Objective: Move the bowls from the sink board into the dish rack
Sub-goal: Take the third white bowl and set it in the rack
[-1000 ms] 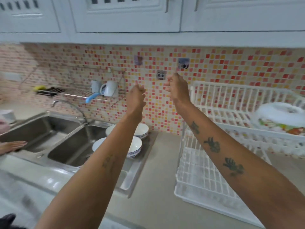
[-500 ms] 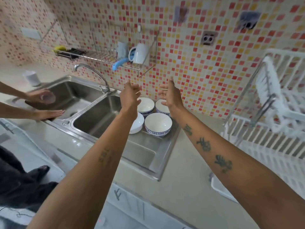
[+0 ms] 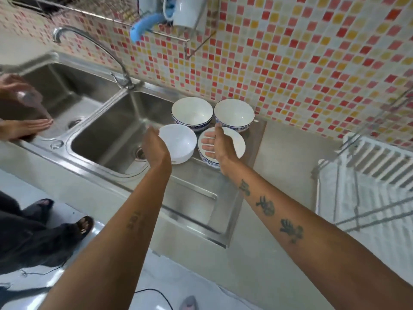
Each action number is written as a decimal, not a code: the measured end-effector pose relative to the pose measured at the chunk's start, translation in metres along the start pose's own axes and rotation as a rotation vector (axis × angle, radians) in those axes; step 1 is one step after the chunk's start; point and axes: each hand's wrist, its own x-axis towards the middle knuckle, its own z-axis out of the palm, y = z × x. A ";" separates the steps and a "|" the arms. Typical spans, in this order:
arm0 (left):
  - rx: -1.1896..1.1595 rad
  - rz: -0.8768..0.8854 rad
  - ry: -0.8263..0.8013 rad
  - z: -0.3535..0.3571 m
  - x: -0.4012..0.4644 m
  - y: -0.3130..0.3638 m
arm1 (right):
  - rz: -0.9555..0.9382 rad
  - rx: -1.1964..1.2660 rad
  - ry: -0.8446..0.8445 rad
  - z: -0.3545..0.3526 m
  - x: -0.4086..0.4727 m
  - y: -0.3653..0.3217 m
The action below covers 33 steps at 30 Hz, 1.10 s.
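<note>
Several white bowls stand close together on the steel sink board [image 3: 196, 198]. Two blue-patterned bowls sit at the back, one on the left [image 3: 192, 113] and one on the right [image 3: 234, 114]. In front are a plain white bowl [image 3: 180, 142] and another blue-patterned bowl [image 3: 238, 142]. My left hand [image 3: 155, 146] is at the left rim of the plain white bowl, fingers curved. My right hand [image 3: 218, 145] hovers over the front right bowl with fingers spread and holds nothing. The white dish rack [image 3: 368, 186] stands at the right.
A double steel sink [image 3: 111, 135] with a curved faucet [image 3: 89, 41] lies left of the bowls. Another person's hands [image 3: 22, 126] work at the far left basin, their sandalled feet below. A wall shelf holds a white mug [image 3: 190, 12]. Mosaic tiles back the counter.
Both my hands have dropped from up by the wall down to the front two bowls. The view has tilted down and left, so the rack now sits at the right edge.
</note>
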 end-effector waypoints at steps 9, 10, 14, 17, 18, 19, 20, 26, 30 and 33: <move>-0.060 -0.079 0.036 -0.020 0.065 -0.018 | 0.062 -0.169 0.090 0.048 0.034 0.078; -0.056 -0.081 0.009 -0.019 0.071 -0.020 | 0.042 -0.168 0.094 0.052 0.027 0.076; -0.031 -0.083 -0.134 -0.012 0.089 -0.025 | -0.121 -0.118 0.124 0.059 0.038 0.086; 0.009 -0.093 -0.184 -0.005 0.098 -0.026 | -0.150 -0.089 0.199 0.080 0.045 0.090; 0.017 -0.097 -0.188 -0.003 0.100 -0.028 | -0.153 -0.081 0.222 0.085 0.050 0.094; 0.016 -0.112 -0.201 0.000 0.099 -0.029 | -0.156 -0.072 0.247 0.090 0.052 0.094; 0.018 -0.132 -0.220 0.002 0.098 -0.030 | -0.163 -0.057 0.271 0.094 0.053 0.094; 0.034 -0.141 -0.148 0.004 0.093 -0.031 | -0.175 -0.017 0.300 0.100 0.060 0.100; 0.003 -0.119 -0.135 0.000 0.083 -0.027 | -0.173 -0.006 0.258 0.092 0.055 0.096; -0.033 -0.118 -0.129 -0.006 0.067 -0.020 | -0.215 0.002 0.234 0.087 0.037 0.085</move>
